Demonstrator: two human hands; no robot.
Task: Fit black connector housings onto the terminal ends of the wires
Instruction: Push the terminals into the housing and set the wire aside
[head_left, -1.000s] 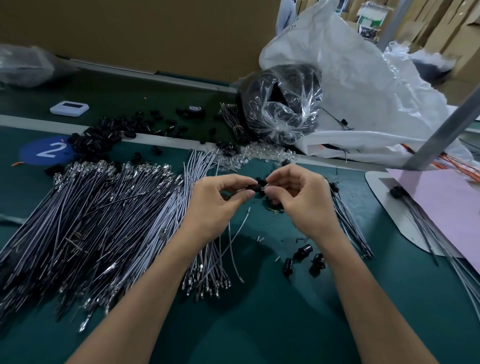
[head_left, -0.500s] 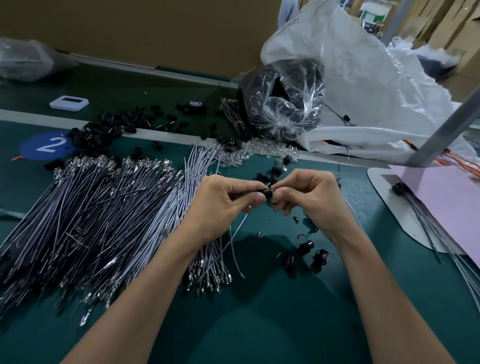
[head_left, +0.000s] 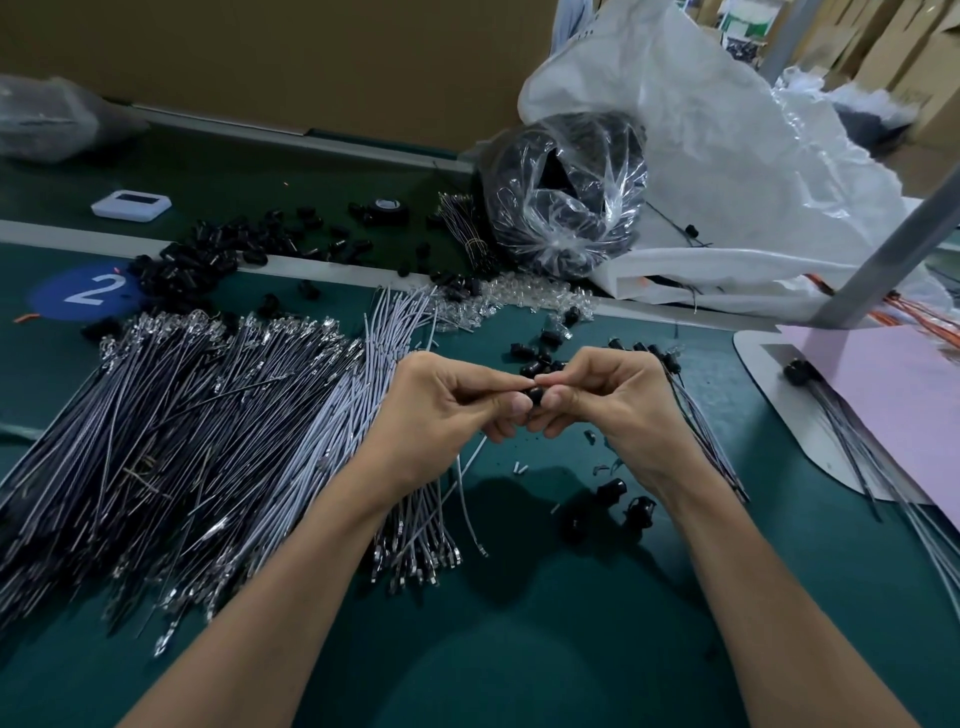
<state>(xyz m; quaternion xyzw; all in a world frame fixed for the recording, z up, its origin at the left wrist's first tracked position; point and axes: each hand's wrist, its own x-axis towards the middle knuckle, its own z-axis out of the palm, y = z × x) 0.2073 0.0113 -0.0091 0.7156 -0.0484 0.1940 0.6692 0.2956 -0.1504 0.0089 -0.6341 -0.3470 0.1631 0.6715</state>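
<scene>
A small black plastic connector housing is pinched between both hands above the dark green surface. The left hand is curled round a thin grey wire, the right hand round the housing. Since a second ago the thumbs have been brought together, so the terminal is judged almost seated.

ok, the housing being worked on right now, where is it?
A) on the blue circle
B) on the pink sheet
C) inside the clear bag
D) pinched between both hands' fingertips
D: the housing is pinched between the fingertips of the left hand and the right hand, held up over the mat.
</scene>
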